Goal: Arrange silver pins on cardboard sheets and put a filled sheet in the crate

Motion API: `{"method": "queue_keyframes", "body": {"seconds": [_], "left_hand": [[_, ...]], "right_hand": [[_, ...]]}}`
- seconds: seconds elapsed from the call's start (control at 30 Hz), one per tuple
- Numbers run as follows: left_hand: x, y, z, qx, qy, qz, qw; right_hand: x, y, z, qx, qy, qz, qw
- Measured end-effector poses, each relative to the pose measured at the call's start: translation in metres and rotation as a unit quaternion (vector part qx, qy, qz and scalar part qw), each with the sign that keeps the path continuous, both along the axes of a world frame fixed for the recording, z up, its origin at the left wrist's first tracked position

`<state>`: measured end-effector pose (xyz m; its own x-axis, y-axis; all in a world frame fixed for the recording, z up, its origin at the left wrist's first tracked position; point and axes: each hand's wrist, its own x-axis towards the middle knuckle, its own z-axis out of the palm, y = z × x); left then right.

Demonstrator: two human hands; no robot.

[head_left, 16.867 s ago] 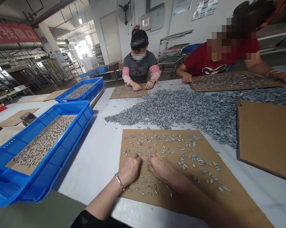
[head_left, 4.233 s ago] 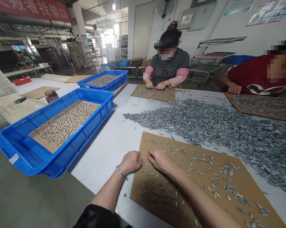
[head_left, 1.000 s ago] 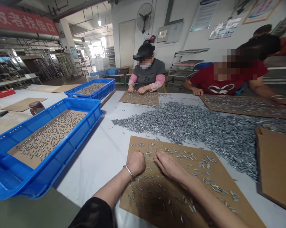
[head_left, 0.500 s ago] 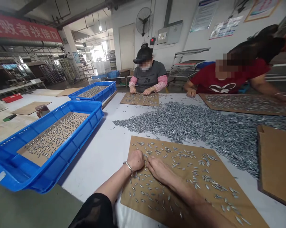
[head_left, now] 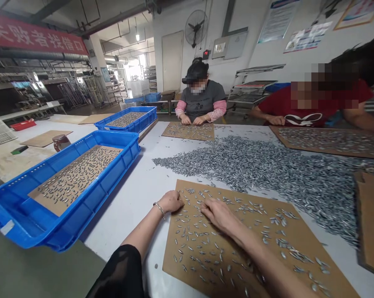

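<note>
A brown cardboard sheet [head_left: 245,231] lies on the white table in front of me, scattered with small silvery, leaf-shaped metal pieces. My left hand [head_left: 172,202], with a bracelet at its wrist, rests at the sheet's upper left edge, fingers curled down; anything in them is too small to make out. To its right, my right hand [head_left: 216,212] is over the sheet among the pieces. Its thumb and fingers are pinched together, and what they hold is hidden. Beyond the sheet spreads a large heap of the same pieces [head_left: 252,161].
Two blue trays [head_left: 112,182] holding piece-covered cardboard stand at the left, near a jar [head_left: 61,142]. Across the table, a person in grey [head_left: 202,99] and one in red [head_left: 326,103] have their hands at other sheets. Stacked cardboard [head_left: 373,219] is at the right edge.
My hands have moved apart: the left went left to the sheet's edge, the right shifted right. The view has turned slightly left.
</note>
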<state>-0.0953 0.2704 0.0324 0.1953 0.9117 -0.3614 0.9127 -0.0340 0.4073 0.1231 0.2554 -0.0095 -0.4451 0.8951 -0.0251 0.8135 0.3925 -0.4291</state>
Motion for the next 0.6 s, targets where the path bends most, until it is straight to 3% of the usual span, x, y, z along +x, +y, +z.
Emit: {"method": "queue_keyframes", "body": {"seconds": [0.1, 0.23, 0.43, 0.6], "left_hand": [[0.001, 0.003, -0.008, -0.017, -0.018, -0.006, 1.000], [0.001, 0.004, -0.017, -0.022, -0.031, 0.000, 0.999], [0.001, 0.003, -0.024, 0.004, -0.047, 0.034, 0.998], [-0.007, 0.000, -0.027, 0.017, -0.101, 0.049, 0.994]], "right_hand": [[-0.002, -0.002, -0.005, -0.007, -0.008, 0.057, 0.998], [-0.013, -0.006, -0.007, -0.004, -0.034, 0.078, 0.996], [-0.021, -0.003, -0.006, 0.006, -0.059, 0.065, 0.996], [0.003, 0.007, -0.009, 0.012, 0.003, 0.012, 1.000]]}}
